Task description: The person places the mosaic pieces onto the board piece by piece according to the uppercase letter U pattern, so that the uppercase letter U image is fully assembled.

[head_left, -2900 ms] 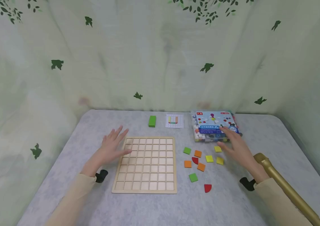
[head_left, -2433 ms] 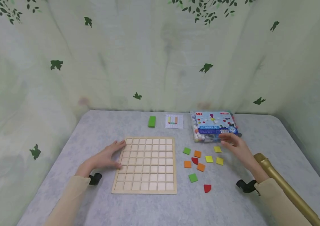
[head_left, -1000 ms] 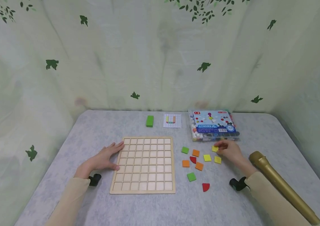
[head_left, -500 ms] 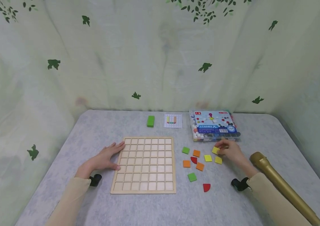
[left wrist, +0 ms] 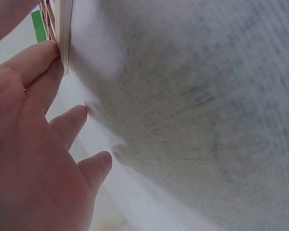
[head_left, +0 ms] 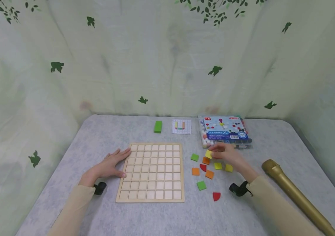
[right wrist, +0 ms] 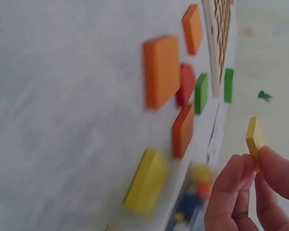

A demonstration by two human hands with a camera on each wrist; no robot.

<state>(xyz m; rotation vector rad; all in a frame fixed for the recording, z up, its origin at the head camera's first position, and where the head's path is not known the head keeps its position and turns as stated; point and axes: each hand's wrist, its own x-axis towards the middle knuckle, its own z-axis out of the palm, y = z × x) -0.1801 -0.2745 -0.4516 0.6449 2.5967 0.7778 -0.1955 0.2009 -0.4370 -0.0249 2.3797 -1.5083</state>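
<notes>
My right hand [head_left: 227, 156] pinches a yellow square tile [right wrist: 254, 137] between thumb and fingers, held up off the table in the right wrist view. Below it lie orange tiles [head_left: 195, 171], green tiles [head_left: 201, 185], red quarter-round tiles [head_left: 216, 196] and two more yellow tiles [head_left: 218, 166]. At the left, my left hand [head_left: 109, 165] rests with spread fingers against the left edge of a wooden grid board [head_left: 151, 172]. In the left wrist view, two fingertips touch the board's side [left wrist: 63, 36], while the other fingers touch the tabletop.
Behind the board stand a green block [head_left: 157, 127] and a card with a coloured grid pattern [head_left: 181, 126]. A clear box of coloured balls [head_left: 224, 131] sits at the back right. A gold microphone-like rod [head_left: 297, 195] lies along the right, near my sleeve.
My right hand came down from over the box, took hold of the farthest yellow tile, then lifted it leftward. My left hand lowered onto the board's left edge and stayed there.
</notes>
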